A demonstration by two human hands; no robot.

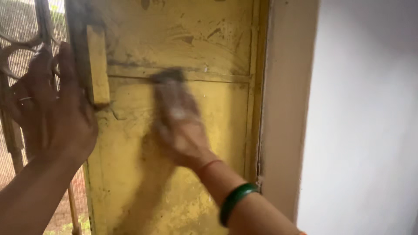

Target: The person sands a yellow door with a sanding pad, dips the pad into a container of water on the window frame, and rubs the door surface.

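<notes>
A worn yellow metal door panel (209, 39) with dark smudges fills the middle of the head view. My right hand (180, 126) is pressed flat against it, blurred by motion, holding a dark scrubbing pad (167, 76) at its fingertips just below the panel's horizontal ridge. A green bangle (235, 202) and a thin red thread sit on that wrist. My left hand (52, 104) grips the door's left edge beside a raised yellow strip (98, 65), fingers spread, with a ring on one finger.
A metal grille with mesh (17, 39) stands at the far left, with reddish ground behind it. A pale door frame (285, 109) runs down the right of the panel, and a white wall (365, 117) lies beyond it.
</notes>
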